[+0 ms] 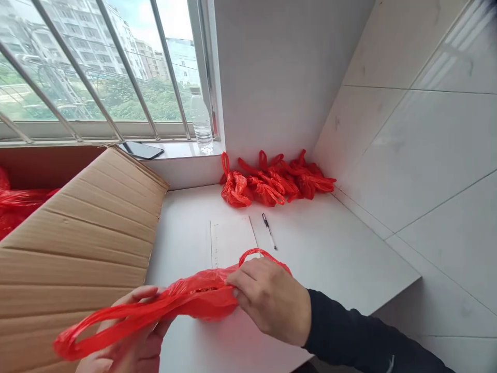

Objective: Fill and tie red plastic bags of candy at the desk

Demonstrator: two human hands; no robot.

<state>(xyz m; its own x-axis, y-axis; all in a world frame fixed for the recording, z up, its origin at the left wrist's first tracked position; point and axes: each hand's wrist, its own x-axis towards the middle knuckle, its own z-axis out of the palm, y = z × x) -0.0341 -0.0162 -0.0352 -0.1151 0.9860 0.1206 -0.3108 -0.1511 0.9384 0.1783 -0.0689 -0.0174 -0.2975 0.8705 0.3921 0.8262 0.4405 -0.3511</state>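
Near the counter's [330, 248] front edge, a red bag [202, 298] stretches left to right between both hands: left hand [132, 336] closed on its handle, right hand [272, 300] pinching its middle.

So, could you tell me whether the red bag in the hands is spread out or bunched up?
Bunched up: the red bag is gathered into a rope-like strip between both hands.
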